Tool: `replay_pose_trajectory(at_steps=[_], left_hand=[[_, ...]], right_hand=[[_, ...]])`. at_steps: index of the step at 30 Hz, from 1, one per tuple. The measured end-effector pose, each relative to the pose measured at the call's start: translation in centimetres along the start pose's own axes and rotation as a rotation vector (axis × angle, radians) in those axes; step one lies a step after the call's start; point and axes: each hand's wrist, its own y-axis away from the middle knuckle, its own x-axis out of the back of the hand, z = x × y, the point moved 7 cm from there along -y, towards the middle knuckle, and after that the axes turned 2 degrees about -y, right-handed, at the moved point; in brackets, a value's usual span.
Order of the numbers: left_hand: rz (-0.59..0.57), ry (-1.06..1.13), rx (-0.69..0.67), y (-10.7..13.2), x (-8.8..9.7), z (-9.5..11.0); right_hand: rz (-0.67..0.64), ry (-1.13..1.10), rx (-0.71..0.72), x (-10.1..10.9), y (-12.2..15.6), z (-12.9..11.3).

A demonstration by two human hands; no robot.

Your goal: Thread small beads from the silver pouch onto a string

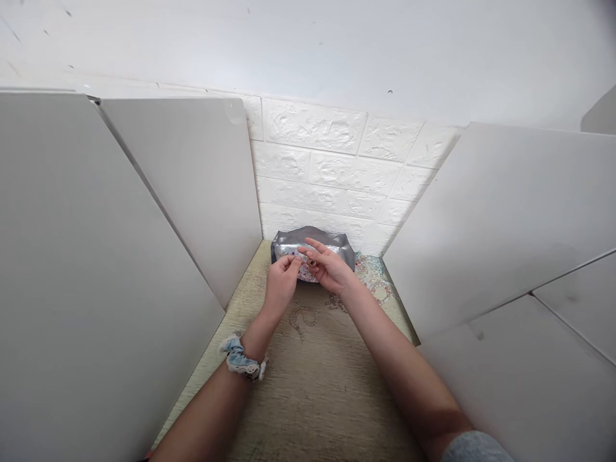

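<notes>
Silvery-grey, glossy, oblong pouch [308, 235] sits far centre beyond the narrowly pinched left hand [283, 281] and the right hand [332, 268], its grip unclear, anything held indiscernible, in apparently fine fingerwork whose next move needs steadiness.

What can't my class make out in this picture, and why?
Head view: what the left hand pinches, if anything: too small.
Head view: part of the silver-grey bag: hidden behind the right hand.
Head view: number of beads: too small, blurred.
Head view: rest of the grey sleeve: cut off by the bottom edge.
</notes>
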Motion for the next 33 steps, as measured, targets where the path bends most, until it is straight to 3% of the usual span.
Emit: replay_pose_trajectory(at_steps=[20,33], left_hand=[[-0.031,0.046,0.052,0.2,-0.2,0.4],[-0.122,0.378,0.301,0.5,-1.1,-1.0]], right_hand=[[-0.033,0.08,-0.012,-0.4,0.1,0.1],[-0.028,0.285,0.055,-0.9,0.6,-0.6]])
